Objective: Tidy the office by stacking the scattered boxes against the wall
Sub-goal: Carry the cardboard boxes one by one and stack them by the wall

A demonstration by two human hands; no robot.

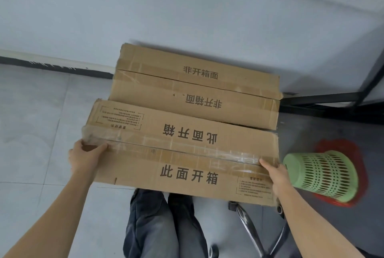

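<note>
You hold a long, flat cardboard box point(182, 154) by its two short ends, above your legs point(164, 224). Your left hand point(86, 157) grasps the left end, thumb laid on the taped seam of the top face and the other fingers hidden below the edge. Your right hand point(274, 176) grasps the right end, thumb on the same seam, palm against the side. The box's top face carries large printed Chinese characters in two rows, one upside down to you, with clear tape along the middle.

Just beyond the held box, a stack of similar boxes point(197, 87) stands on the floor point(37, 124) against the white wall point(187, 8), its far edge at the wall's dark skirting. The held box's far edge overlaps the stack's near edge from your view; whether they touch, you cannot tell.

To the right, near your right hand, a green slotted basket point(324, 174) sits upside down over a red basket point(342, 147). The chrome legs of a chair base point(249, 224) show below the box's right end. A black metal frame point(332, 97) stands in the right corner by the wall.
</note>
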